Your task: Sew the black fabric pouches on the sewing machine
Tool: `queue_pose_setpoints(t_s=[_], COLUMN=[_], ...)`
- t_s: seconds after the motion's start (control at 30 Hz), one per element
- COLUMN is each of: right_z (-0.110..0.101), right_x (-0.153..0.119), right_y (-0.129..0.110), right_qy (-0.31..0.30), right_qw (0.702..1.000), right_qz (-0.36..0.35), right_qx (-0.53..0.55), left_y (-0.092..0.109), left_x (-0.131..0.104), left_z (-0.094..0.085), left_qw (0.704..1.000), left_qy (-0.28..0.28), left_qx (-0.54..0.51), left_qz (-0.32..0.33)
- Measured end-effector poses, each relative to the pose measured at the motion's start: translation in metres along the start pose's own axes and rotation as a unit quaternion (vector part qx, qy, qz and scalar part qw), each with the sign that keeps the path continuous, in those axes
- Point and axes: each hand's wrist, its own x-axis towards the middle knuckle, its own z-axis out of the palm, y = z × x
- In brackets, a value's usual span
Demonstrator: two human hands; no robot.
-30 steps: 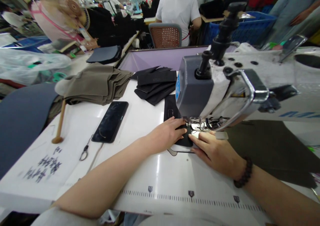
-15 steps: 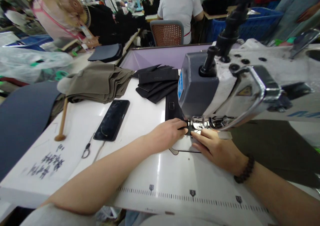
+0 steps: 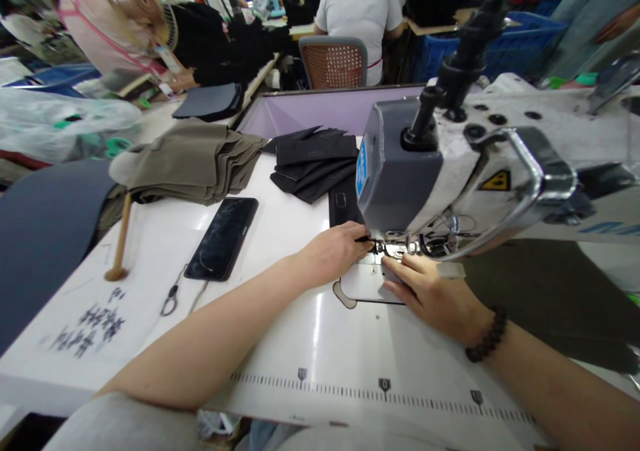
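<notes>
A black fabric piece [image 3: 343,201] lies on the sewing machine bed, partly under the head of the sewing machine [image 3: 397,164]. At its near end, beside the presser foot, my left hand [image 3: 333,254] has its fingers bent and closed on the cloth; the thumb side is partly hidden. My right hand [image 3: 433,294] rests with stretched fingers on the metal needle plate [image 3: 367,281], right of the presser foot. A small pale rectangular piece [image 3: 451,270] is at its knuckles; how it is held there I cannot tell. Behind the left hand sits a pile of black fabric pieces [image 3: 315,161].
Left of my arm lie a phone [image 3: 223,239], a wooden-handled tool [image 3: 120,244] and a stack of brown-grey fabric [image 3: 193,161]. Dark cloth [image 3: 545,298] spreads at the right. A person in a white shirt [image 3: 357,14] sits ahead, near a blue crate [image 3: 493,44].
My left hand has moved slightly away from me with the black fabric, baring more of the needle plate. The right hand stays nearly in place.
</notes>
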Motion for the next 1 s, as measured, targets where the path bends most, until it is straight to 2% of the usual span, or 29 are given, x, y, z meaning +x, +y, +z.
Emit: queue_pose_setpoints(t_s=[0.27, 0.37, 0.47, 0.53, 0.67, 0.83, 1.0], right_z=[0.001, 0.0, -0.005, -0.01, -0.016, -0.016, -0.015], right_x=[0.0, -0.001, -0.005, -0.008, -0.013, -0.014, -0.013], right_y=[0.0, 0.001, 0.0, -0.003, -0.011, -0.016, -0.015], right_qy=[0.004, 0.013, 0.036, 0.039, 0.032, 0.028, 0.028], right_qw=[1.0, 1.0, 0.999, 0.996, 0.986, 0.984, 0.987], right_qz=[0.002, 0.003, -0.016, -0.065, -0.159, -0.17, -0.156], right_qx=[0.0, -0.004, 0.012, 0.035, 0.045, 0.037, 0.034], left_y=[-0.005, 0.0, 0.022, 0.042, 0.069, 0.069, 0.065], left_x=[0.003, 0.002, -0.009, -0.022, -0.044, -0.049, -0.045], left_z=[0.0, -0.004, -0.01, -0.013, -0.013, -0.007, 0.0], left_qw=[1.0, 1.0, 0.996, 0.994, 0.991, 0.993, 0.993], left_qy=[-0.001, -0.02, -0.065, -0.092, -0.115, -0.085, -0.087], left_qx=[-0.005, 0.022, 0.054, 0.058, 0.049, 0.057, 0.052], left_qz=[0.006, 0.0, -0.022, -0.032, 0.044, 0.064, 0.066])
